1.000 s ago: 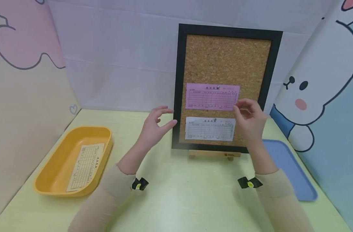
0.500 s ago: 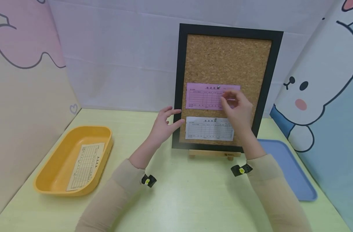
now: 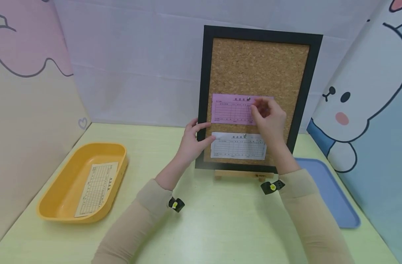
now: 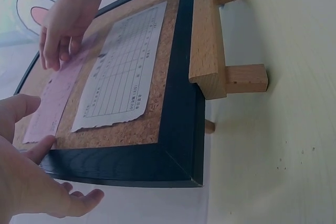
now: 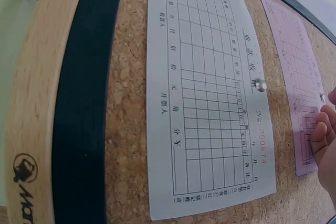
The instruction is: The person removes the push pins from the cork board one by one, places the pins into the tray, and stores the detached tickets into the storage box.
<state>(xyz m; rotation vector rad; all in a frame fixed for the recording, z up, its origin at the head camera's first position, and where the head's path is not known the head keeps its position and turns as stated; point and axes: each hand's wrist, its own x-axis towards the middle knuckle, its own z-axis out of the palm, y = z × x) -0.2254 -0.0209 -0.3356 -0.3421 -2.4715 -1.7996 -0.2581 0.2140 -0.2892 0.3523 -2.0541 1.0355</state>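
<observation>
A black-framed cork board point(image 3: 260, 66) stands upright with a pink receipt slip point(image 3: 230, 112) and, below it, a white receipt slip point(image 3: 238, 148) pinned on it. A push pin point(image 3: 248, 98) sits at the pink slip's top edge. Another pin point(image 5: 260, 84) fastens the white slip. My left hand point(image 3: 192, 141) is at the board's left edge, index fingertip by the pink slip's lower left corner and thumb near the white slip's top left corner. My right hand point(image 3: 270, 121) covers the pink slip's right part, fingers loosely bent, thumb and index finger apart, nothing visible between them.
The board leans on a small wooden easel point(image 3: 240, 175). To the left, a yellow tray point(image 3: 60, 198) contains a cream receipt slip point(image 3: 97, 189). A blue tray point(image 3: 336, 201) lies to the right, partly behind the right arm. White and cartoon-printed walls surround the table point(image 3: 214, 227).
My left hand has moved right onto the board's left edge. My right hand has shifted left and slightly up across the pink slip, away from its right edge. Both slips stay in place.
</observation>
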